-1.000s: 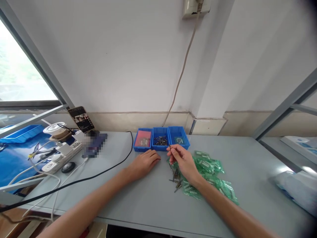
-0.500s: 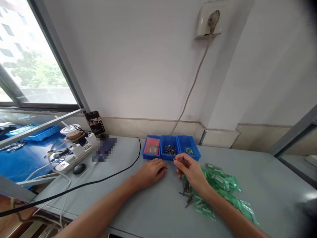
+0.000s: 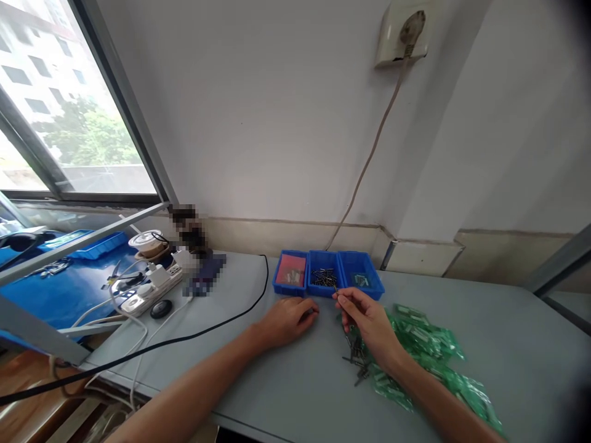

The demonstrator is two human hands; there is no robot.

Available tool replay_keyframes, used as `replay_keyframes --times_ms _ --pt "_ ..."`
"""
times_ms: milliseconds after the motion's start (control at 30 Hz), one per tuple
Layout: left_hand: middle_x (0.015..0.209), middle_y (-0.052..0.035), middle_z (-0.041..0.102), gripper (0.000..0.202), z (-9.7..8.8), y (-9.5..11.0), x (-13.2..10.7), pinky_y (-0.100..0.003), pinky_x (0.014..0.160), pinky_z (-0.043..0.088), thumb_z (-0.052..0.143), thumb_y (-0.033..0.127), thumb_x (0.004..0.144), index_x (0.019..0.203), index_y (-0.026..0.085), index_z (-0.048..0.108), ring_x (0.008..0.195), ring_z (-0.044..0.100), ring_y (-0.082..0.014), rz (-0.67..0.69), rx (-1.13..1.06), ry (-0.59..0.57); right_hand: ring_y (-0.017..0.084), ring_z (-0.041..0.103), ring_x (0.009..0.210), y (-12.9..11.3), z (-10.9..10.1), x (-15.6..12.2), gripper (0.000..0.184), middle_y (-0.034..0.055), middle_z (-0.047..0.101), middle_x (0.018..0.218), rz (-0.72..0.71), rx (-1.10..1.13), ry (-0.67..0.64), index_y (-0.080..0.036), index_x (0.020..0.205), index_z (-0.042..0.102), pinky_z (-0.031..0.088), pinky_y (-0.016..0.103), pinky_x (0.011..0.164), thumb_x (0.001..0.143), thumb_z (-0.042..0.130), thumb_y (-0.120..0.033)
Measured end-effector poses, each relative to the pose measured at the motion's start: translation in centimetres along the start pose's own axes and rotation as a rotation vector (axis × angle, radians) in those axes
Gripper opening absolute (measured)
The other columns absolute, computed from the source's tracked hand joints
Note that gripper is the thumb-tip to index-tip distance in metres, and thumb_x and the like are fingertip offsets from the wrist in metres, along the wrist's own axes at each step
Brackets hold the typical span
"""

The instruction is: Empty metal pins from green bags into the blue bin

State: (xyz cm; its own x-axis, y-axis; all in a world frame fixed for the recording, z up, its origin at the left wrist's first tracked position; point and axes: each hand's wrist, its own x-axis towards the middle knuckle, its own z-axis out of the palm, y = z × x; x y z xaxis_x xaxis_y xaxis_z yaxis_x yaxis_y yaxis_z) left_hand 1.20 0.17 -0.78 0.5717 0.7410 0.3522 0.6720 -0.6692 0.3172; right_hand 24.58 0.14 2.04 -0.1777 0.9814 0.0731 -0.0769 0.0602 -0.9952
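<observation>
A piece (image 3: 335, 290) is still pinched by the fingers of the right hand (image 3: 369, 321), with bins (image 3: 322, 291) just beyond; work seems little advanced. The grip of the left hand (image 3: 287, 319) cannot be told.

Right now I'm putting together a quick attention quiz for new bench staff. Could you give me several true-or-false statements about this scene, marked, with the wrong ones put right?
1. The middle of the three blue bins holds dark metal pieces. True.
2. Both hands are inside the bins. False: the left hand is on the table, on the near side of the bins.
3. The right hand pinches a small item. True, though it is too small to identify.
4. No metal pieces lie outside the bins. False: some lie loose on the table, beside the green bags.
5. A plug sits in the wall socket. True.
</observation>
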Motion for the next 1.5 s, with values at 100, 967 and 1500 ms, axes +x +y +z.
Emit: replay_keyframes --times_ms 100,967,1500 --pt "0.092 -0.0026 0.072 0.014 0.1 -0.1 0.0 -0.027 0.072 0.049 0.053 0.027 0.106 0.114 0.021 0.062 0.081 0.068 -0.0191 0.000 0.001 -0.006 0.014 0.053 0.058 -0.4 0.0 -0.1 0.047 0.0008 0.063 0.077 -0.009 -0.027 0.006 -0.021 0.093 0.072 0.049 0.027 0.050 0.079 0.081 -0.064" --pt "0.086 -0.0004 0.071 0.016 0.3 -0.3 0.3 -0.025 0.064 0.040 0.051 0.030 0.108 0.114 0.022 0.063 0.071 0.063 -0.0153 -0.080 -0.053 -0.002 0.010 0.046 0.051 -0.2 -1.0 -0.2 0.037 -0.0049 0.053 0.069 -0.052 -0.071 0.069 -0.022 0.094 0.070 0.038 0.024 0.048 0.084 0.081 -0.056" --pt "0.089 -0.0033 0.073 0.016 0.8 -0.1 0.2 -0.026 0.068 0.045 0.052 0.030 0.107 0.111 0.021 0.065 0.075 0.067 -0.0172 -0.099 0.038 0.068 0.010 0.049 0.052 0.3 -1.5 0.5 0.046 0.0062 0.072 0.092 -0.060 -0.030 0.071 -0.021 0.098 0.072 0.042 0.025 0.045 0.086 0.075 -0.064"
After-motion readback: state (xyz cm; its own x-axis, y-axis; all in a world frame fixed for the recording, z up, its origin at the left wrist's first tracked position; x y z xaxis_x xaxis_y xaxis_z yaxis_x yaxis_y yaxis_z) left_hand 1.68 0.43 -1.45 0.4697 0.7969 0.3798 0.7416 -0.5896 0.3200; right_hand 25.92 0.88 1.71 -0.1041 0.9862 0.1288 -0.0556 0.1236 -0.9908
